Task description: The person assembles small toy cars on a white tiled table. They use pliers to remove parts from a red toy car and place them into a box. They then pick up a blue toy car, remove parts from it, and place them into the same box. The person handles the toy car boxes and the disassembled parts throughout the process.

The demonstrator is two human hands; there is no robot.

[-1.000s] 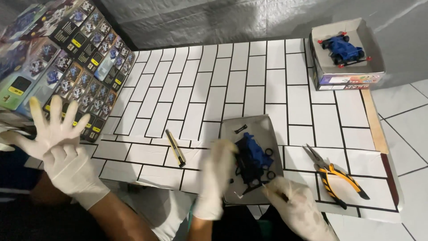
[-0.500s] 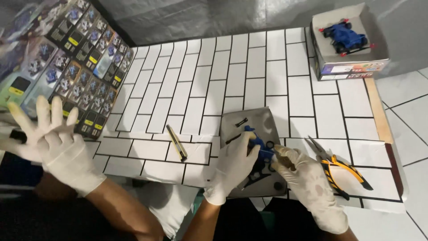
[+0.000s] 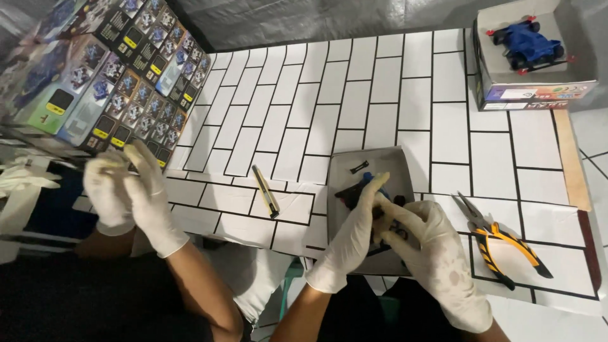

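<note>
Both gloved hands have closed in together over the small blue-and-black toy car chassis (image 3: 362,190), which half a second ago lay more exposed in the shallow grey cardboard tray (image 3: 354,161). The left hand (image 3: 349,237) wraps its fingers around the piece from the side; the right hand (image 3: 430,244) pinches it from the other, both gripping. It is held just above the tray, mostly hidden (only a blue edge and dark parts show), so it looks part-built, with loose black bits in the tray. Orange-handled pliers (image 3: 503,244) lie to the right, a yellow-and-black utility knife (image 3: 266,199) to the left. A co-worker's gloved hands (image 3: 130,196) sit clasped at far left.
</note>
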